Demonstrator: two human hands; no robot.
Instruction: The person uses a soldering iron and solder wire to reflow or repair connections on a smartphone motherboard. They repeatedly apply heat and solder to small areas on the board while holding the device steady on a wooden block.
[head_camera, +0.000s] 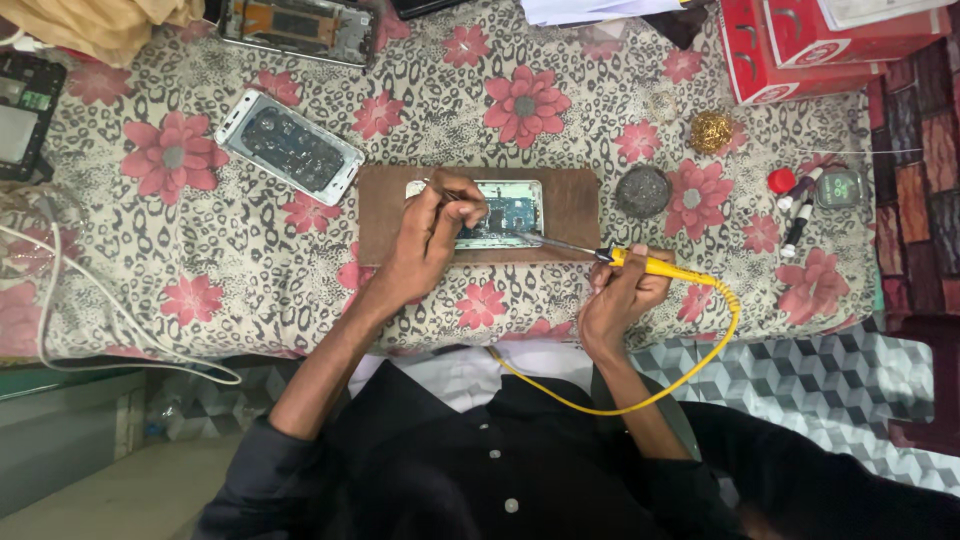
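While the left hand (428, 238) pinches a thin tool against an opened phone (495, 212), the right hand (618, 292) keeps its grip clenched around the yellow handle of a soldering iron (640, 262), whose metal tip reaches leftward to the phone's exposed circuit board. The phone lies face down on a brown wooden board (570, 205), which sits at the middle of a desk covered with a leopard-print cloth (250, 270) strewn with red flowers. The left grip is closed, fingertips bunched on the thin tool directly over the phone's upper left part; what kind of tool it is cannot be told. A yellow cord (690, 375) loops from the iron's handle down across the person's lap, over a black buttoned shirt. Just right of the board rests a round dark tin (641, 191), and beyond it a ball of brass cleaning wool (711, 131). A second opened phone with a white frame (289, 146) lies tilted to the upper left of the board, well apart from it, and another stripped phone chassis (300, 28) sits near the top edge. Red cardboard boxes (800, 45) stand at the upper right, with small bottles (798, 205) near the cloth's right edge.
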